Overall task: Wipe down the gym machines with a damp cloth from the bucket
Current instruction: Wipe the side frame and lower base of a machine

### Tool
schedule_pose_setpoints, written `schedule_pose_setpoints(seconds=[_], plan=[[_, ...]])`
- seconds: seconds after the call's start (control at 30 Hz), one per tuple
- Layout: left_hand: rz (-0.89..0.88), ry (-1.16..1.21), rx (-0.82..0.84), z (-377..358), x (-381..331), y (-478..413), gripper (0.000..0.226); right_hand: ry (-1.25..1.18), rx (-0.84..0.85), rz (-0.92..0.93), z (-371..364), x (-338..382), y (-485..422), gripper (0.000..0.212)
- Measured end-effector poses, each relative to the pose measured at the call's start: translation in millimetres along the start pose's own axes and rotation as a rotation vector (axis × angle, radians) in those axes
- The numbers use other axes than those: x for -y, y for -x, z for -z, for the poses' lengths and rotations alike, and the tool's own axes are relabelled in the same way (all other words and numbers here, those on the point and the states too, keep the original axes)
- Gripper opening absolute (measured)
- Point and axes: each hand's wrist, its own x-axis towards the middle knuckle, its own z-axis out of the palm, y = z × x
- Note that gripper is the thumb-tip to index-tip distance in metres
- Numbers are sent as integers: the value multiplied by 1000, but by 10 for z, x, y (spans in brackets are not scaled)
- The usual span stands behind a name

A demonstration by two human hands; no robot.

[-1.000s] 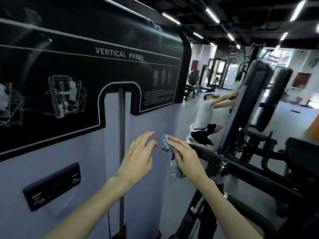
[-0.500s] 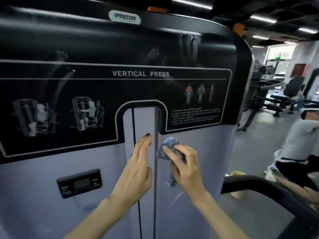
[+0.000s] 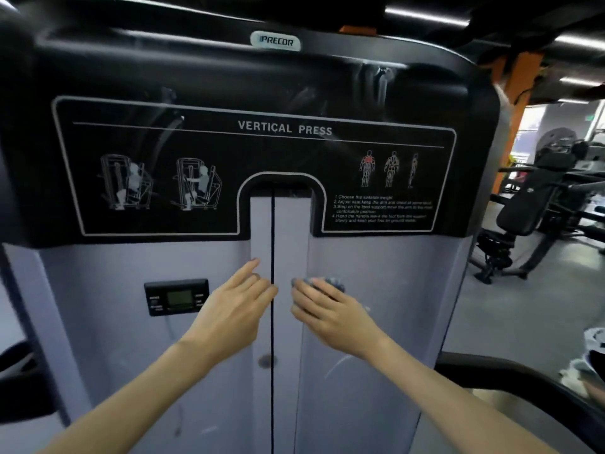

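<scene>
A person's right hand (image 3: 330, 317) presses a crumpled blue-grey cloth (image 3: 329, 282) against the pale lilac front panel (image 3: 376, 290) of a black-topped vertical press machine (image 3: 284, 129), fingers laid nearly straight over it. The left hand (image 3: 234, 311), fingers straight and holding nothing, lies just beside the thin black cable (image 3: 272, 224). The job looks barely begun: a dark scuff (image 3: 266, 361) marks the panel below, other black gym machines (image 3: 530, 204) wait, and the bucket is out of view.

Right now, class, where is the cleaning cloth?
Head view: the cloth sits under the right hand, against the pale panel just right of the black cable.
</scene>
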Motion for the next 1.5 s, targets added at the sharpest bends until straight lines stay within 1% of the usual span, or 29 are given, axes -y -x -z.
schedule_pose_setpoints(seconds=[0.07,0.13,0.2,0.27,0.33,0.37,0.4,0.43,0.5,0.6,0.67,0.7,0.73,0.83,0.87,0.9,0.93,0.97,1.0,1.03,1.07,1.1,1.13,1.23,1.27,1.3,1.37,1.43,1.5], plan=[[-104,-132,72,32,56,31,37,26,-40,36,82,-122,-82,35],[-142,-185,125,60,72,40,28,2,-117,-74,230,-319,-250,47],[-134,-196,138,76,56,38,26,-86,-203,-232,310,-422,-349,46],[-114,-206,187,82,29,47,25,-156,-260,-309,259,-318,-275,40],[-122,-225,266,66,14,82,19,-226,-216,-226,155,-132,-31,39],[-123,-235,291,63,18,88,17,-258,-182,-168,122,-94,99,44],[-122,-244,303,61,26,82,15,-274,-162,-144,115,-121,194,50],[-119,-251,309,55,34,73,12,-294,-173,-178,137,-190,254,56],[-111,-259,309,44,47,63,7,-342,-253,-419,210,-311,311,60],[-117,-277,323,16,40,85,7,-494,-419,-975,273,-290,299,74],[-121,-257,294,-5,37,89,6,-502,-491,-1190,262,-112,133,71],[-118,-242,274,-4,39,81,6,-509,-483,-1190,254,-6,20,67],[-115,-232,256,0,43,77,7,-519,-450,-1095,244,98,-84,63],[-143,-215,238,-6,41,89,7,-439,-292,-633,220,244,-88,48],[-158,-220,233,-9,45,89,6,-414,-289,-577,217,170,-7,47],[-168,-225,235,-5,52,87,5,-425,-299,-628,221,103,73,51],[-167,-232,245,1,59,84,5,-485,-343,-798,218,42,144,59],[-162,-244,266,4,57,84,6,-541,-414,-1023,222,-30,211,65],[-155,-263,296,2,49,84,9,-552,-515,-1267,223,-97,235,69],[-150,-284,327,7,38,80,12,-523,-591,-1457,238,-132,205,69],[-144,-298,348,10,30,79,14,-472,-630,-1544,230,-143,165,69],[-141,-304,362,11,25,76,16,-458,-630,-1545,226,-127,109,69],[-135,-305,371,6,26,77,17,-467,-585,-1441,208,-67,59,71],[-129,-279,360,9,34,74,21,-516,-354,-881,191,164,67,68],[-130,-267,355,16,31,76,21,-525,-322,-804,191,130,125,67],[-129,-257,348,17,24,83,20,-545,-328,-811,193,70,195,67],[-117,-248,329,9,11,92,19,-630,-440,-1060,229,-77,306,65],[-111,-243,305,-22,-2,100,17,-588,-627,-1381,232,-192,356,63],[-104,-261,294,-43,-2,93,16,-550,-770,-1599,208,-202,261,62]])
